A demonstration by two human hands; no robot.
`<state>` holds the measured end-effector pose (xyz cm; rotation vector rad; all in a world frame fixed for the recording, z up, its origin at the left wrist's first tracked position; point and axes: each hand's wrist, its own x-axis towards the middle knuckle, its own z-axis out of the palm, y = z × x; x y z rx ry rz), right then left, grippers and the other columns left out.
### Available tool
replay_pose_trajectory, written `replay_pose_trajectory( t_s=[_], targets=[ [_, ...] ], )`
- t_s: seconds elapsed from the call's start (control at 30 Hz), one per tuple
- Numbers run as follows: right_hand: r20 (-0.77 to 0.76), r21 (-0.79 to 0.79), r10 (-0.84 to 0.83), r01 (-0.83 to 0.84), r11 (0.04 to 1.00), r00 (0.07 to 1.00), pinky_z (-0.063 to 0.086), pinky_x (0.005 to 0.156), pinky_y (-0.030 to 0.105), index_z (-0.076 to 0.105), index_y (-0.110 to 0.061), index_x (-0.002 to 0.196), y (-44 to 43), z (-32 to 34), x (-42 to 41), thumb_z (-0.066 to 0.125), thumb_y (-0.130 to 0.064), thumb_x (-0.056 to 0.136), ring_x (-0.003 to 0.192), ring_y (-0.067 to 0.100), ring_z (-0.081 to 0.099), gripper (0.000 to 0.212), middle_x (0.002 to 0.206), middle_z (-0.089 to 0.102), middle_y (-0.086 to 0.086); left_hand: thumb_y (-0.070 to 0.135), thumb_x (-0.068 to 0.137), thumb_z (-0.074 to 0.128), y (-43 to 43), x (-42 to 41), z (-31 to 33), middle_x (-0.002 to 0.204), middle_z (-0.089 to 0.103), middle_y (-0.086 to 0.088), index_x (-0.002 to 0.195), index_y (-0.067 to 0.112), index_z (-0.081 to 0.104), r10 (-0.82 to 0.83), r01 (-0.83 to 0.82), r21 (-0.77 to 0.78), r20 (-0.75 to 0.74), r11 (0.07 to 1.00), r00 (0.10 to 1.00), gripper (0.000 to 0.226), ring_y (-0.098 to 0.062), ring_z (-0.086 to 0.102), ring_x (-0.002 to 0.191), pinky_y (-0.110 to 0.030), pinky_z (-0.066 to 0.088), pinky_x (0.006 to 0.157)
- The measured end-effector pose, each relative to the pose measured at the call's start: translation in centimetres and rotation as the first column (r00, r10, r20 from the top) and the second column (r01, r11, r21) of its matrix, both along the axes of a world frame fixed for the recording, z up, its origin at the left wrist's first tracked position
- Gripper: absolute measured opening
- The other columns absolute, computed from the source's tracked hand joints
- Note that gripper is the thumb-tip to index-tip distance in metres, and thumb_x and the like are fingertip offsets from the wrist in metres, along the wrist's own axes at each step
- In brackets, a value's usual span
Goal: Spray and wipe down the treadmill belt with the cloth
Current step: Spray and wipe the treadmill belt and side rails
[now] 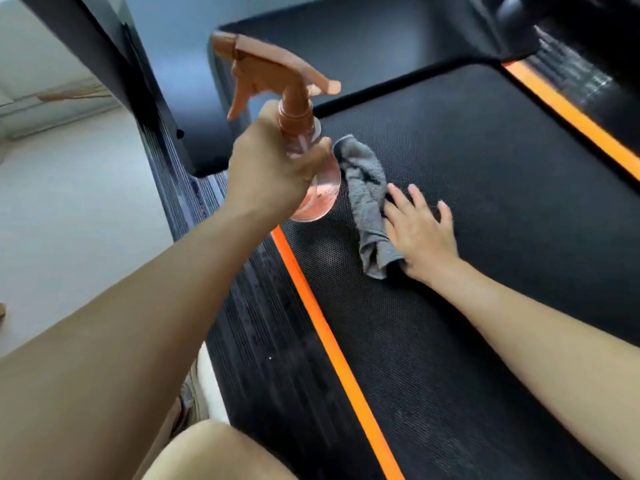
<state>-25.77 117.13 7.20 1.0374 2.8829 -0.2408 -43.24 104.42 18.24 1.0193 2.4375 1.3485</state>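
The black textured treadmill belt (485,202) runs up the middle of the view, with an orange stripe along each side. My left hand (273,168) grips a clear spray bottle (320,192) with an orange trigger head, held above the belt's left edge, nozzle pointing up and left. A crumpled grey cloth (367,202) lies on the belt just right of the bottle. My right hand (420,233) rests flat on the belt with fingers spread, touching the cloth's right side.
A ribbed black side rail (263,323) borders the left orange stripe (329,334). The treadmill's dark upright and motor cover (363,46) stand at the top. Pale floor (69,209) lies to the left. My knee (214,455) shows at the bottom.
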Motion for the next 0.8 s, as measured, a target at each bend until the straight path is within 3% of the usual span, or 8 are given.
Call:
replay_pose_trajectory(
  t_s=[0.17,0.3,0.37,0.43,0.5,0.6,0.7,0.8],
  targets=[
    [-0.121,-0.284,-0.136,0.097,0.954,0.983,0.003,0.120,0.037,0.043,-0.023,0.149,1.8,0.7,2.0,0.042,-0.022,0.104,0.153,0.014,0.008,0.045,0.166,0.014,-0.006,0.039,0.079,0.074,-1.0,2.1,-3.1,0.077,0.062,0.011,0.092,0.024,0.055,-0.066,0.076,-0.072,0.127,0.994,0.990,0.028,-0.012,0.060,0.074,-0.040,0.054,0.081],
    [-0.425,-0.690,-0.627,0.215,0.692,0.653,0.040,0.106,0.038,0.070,-0.013,0.115,0.3,3.0,0.2,0.044,-0.040,0.104,0.121,0.025,0.057,0.040,0.123,0.067,0.008,0.033,0.083,0.074,-1.6,2.7,-3.3,0.090,0.066,0.006,0.107,0.019,0.057,-0.007,0.023,-0.124,0.130,0.992,0.992,0.033,-0.020,0.063,0.089,-0.032,0.047,0.079],
    [-0.409,-0.659,-0.531,0.162,0.734,0.742,0.041,0.102,0.035,0.064,-0.019,0.128,-1.5,3.5,0.1,0.061,-0.045,0.094,0.119,0.021,0.056,0.042,0.125,0.064,0.004,0.035,0.081,0.075,-1.6,2.8,-2.8,0.097,0.066,0.001,0.113,0.016,0.055,-0.002,0.019,-0.257,0.067,0.966,0.998,0.042,-0.024,0.062,0.092,-0.030,0.042,0.076],
    [-0.309,-0.519,-0.349,0.151,0.841,0.884,0.038,0.104,0.032,0.048,-0.028,0.145,-3.0,2.9,0.0,0.074,-0.034,0.085,0.121,0.023,0.049,0.065,0.131,0.054,0.006,0.039,0.081,0.073,-2.2,2.5,-2.0,0.103,0.064,-0.006,0.118,0.011,0.053,-0.050,0.022,-0.510,-0.041,0.860,0.998,0.049,-0.030,0.061,0.098,-0.033,0.044,0.077],
    [-0.343,-0.582,-0.435,0.175,0.794,0.832,0.039,0.101,0.027,0.050,-0.027,0.143,-3.9,2.7,0.1,0.077,-0.021,0.083,0.113,0.019,0.053,0.067,0.124,0.055,0.006,0.037,0.086,0.065,-3.4,3.0,-0.9,0.103,0.062,-0.014,0.113,0.007,0.057,-0.326,0.024,-0.810,-0.209,0.586,0.922,0.041,-0.036,0.058,0.099,-0.038,0.050,0.082],
    [-0.347,-0.873,-0.744,0.095,0.479,0.571,0.053,0.097,0.033,0.067,-0.013,0.124,-4.3,3.7,1.0,0.081,-0.014,0.080,0.105,0.018,0.066,0.046,0.113,0.069,0.006,0.028,0.092,0.055,-4.7,5.7,0.2,0.098,0.058,-0.013,0.094,0.009,0.057,-0.617,-0.001,-0.915,-0.273,0.404,0.738,0.019,-0.033,0.054,0.099,-0.036,0.048,0.076],
    [-0.152,-0.967,-0.882,-0.252,0.040,0.446,0.057,0.091,0.038,0.065,0.005,0.119,-4.6,6.5,2.5,0.065,-0.008,0.093,0.099,0.028,0.068,0.030,0.110,0.071,0.020,0.042,0.092,0.060,-3.5,9.1,0.5,0.112,0.061,-0.007,0.116,0.012,0.056,-0.564,0.301,-0.743,-0.123,0.598,0.817,0.038,-0.028,0.057,0.110,-0.036,0.047,0.087],
    [-0.092,-0.884,-0.891,-0.448,-0.133,0.445,0.057,0.084,0.038,0.061,0.005,0.120,-4.6,9.4,4.8,0.050,-0.004,0.099,0.092,0.027,0.065,0.026,0.107,0.066,0.022,0.034,0.087,0.072,-2.7,13.1,0.1,0.097,0.063,0.012,0.129,0.018,0.050,-0.401,0.469,-0.404,0.245,0.785,0.882,0.050,-0.017,0.061,0.096,-0.034,0.049,0.091]
  ],
)
